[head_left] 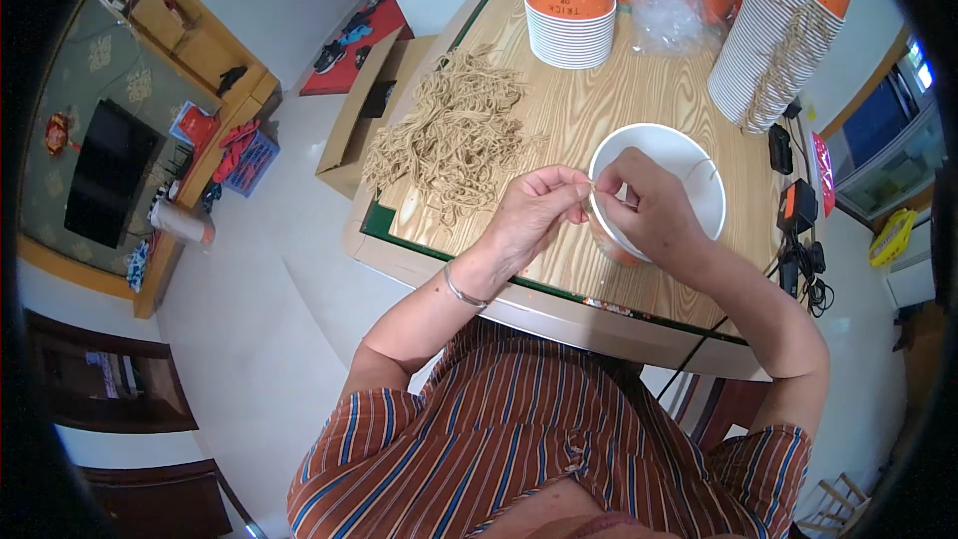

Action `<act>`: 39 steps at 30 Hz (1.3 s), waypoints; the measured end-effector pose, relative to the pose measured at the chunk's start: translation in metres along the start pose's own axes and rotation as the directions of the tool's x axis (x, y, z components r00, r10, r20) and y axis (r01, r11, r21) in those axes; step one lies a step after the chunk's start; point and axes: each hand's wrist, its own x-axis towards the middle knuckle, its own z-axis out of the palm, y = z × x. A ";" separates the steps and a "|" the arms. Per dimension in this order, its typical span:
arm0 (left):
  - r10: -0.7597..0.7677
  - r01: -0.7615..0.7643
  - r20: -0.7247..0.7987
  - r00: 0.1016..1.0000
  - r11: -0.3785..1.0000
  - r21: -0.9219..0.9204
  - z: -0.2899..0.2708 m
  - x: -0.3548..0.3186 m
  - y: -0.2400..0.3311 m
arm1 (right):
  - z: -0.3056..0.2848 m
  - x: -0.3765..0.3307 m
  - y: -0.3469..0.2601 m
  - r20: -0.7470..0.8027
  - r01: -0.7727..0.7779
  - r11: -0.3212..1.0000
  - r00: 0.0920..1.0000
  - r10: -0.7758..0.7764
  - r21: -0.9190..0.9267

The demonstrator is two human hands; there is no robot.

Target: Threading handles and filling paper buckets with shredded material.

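Observation:
A white-lined paper bucket (707, 198) with an orange outside stands near the table's front edge, its mouth facing up. At its left rim, the fingertips of my left hand (539, 210) are pinched on a small bit of tan cord (590, 202). My right hand (654, 205) reaches over the mouth, fingers curled and pinched close to the left fingertips; what it grips is hidden. A thin cord (701, 169) curves against the bucket's inner right wall. Left of my hands lies a loose pile of tan cords (454, 125).
Stacked paper buckets (569, 35) stand at the back, beside a clear plastic bag (667, 15). Another tall stack (773, 55) leans at the right, cords hanging from it. Black adapters and cables (796, 210) line the right edge. A cardboard box (364, 120) sits left of the table.

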 end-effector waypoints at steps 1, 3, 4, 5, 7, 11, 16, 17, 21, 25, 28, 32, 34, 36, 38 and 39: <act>0.001 -0.001 0.000 1.000 1.000 0.000 0.000 -0.001 -0.001 | 0.001 0.000 0.001 0.000 0.001 1.000 1.000 -0.001 0.000; 0.048 -0.048 -0.024 0.999 0.998 0.028 0.002 -0.002 -0.004 | 0.004 -0.002 0.001 -0.036 0.008 1.000 0.999 -0.009 -0.007; 0.048 -0.048 -0.023 0.999 0.998 0.028 0.003 -0.003 -0.005 | 0.004 -0.002 0.001 -0.037 0.008 1.000 0.999 -0.009 -0.008; 0.063 -0.061 -0.044 0.997 0.997 0.048 0.005 -0.003 -0.006 | 0.004 -0.002 0.000 -0.033 -0.002 1.000 0.999 0.001 -0.022; 0.079 -0.074 -0.067 0.995 0.995 0.067 0.007 -0.004 -0.008 | 0.004 -0.002 0.001 -0.028 -0.012 0.999 1.000 0.011 -0.035; 0.131 -0.116 -0.104 0.986 0.983 0.140 0.010 -0.007 -0.010 | 0.005 -0.002 0.000 -0.027 -0.005 0.998 1.000 0.004 -0.059; 0.190 -0.153 -0.134 0.973 0.957 0.246 0.015 -0.010 -0.012 | 0.003 -0.001 -0.001 -0.018 -0.010 0.997 1.000 0.008 -0.081; 0.214 -0.165 -0.136 0.967 0.939 0.302 0.015 -0.010 -0.012 | 0.003 -0.001 0.000 -0.015 -0.005 0.998 1.000 0.004 -0.066; 0.253 -0.190 -0.125 0.959 0.906 0.379 0.014 -0.010 -0.012 | 0.002 0.000 -0.003 -0.008 0.006 0.995 1.000 -0.007 -0.095; 0.256 -0.175 -0.121 0.959 0.872 0.457 0.014 -0.012 -0.010 | 0.003 -0.001 -0.004 -0.032 0.065 0.985 0.997 -0.071 -0.157; 0.274 -0.185 -0.129 0.953 0.865 0.467 0.016 -0.011 -0.009 | 0.000 0.004 0.002 -0.019 0.071 0.992 0.997 -0.073 -0.102; 0.246 -0.177 -0.118 0.962 0.892 0.415 0.015 -0.010 -0.007 | -0.007 0.012 0.012 0.144 -0.154 0.982 0.980 0.138 0.109; 0.239 -0.178 -0.106 0.965 0.897 0.406 0.015 -0.011 -0.005 | -0.010 0.015 0.017 0.209 -0.190 0.974 0.964 0.162 0.120; 0.229 -0.151 -0.103 0.968 0.860 0.488 0.015 -0.013 -0.002 | -0.011 0.016 0.019 0.290 -0.279 0.945 0.931 0.223 0.169; 0.252 -0.183 -0.078 0.965 0.854 0.487 0.014 -0.011 -0.005 | -0.014 0.019 0.015 0.322 -0.312 0.933 0.915 0.244 0.178; 0.275 -0.215 -0.055 0.960 0.847 0.487 0.014 -0.011 -0.006 | -0.016 0.021 0.013 0.355 -0.345 0.920 0.897 0.264 0.186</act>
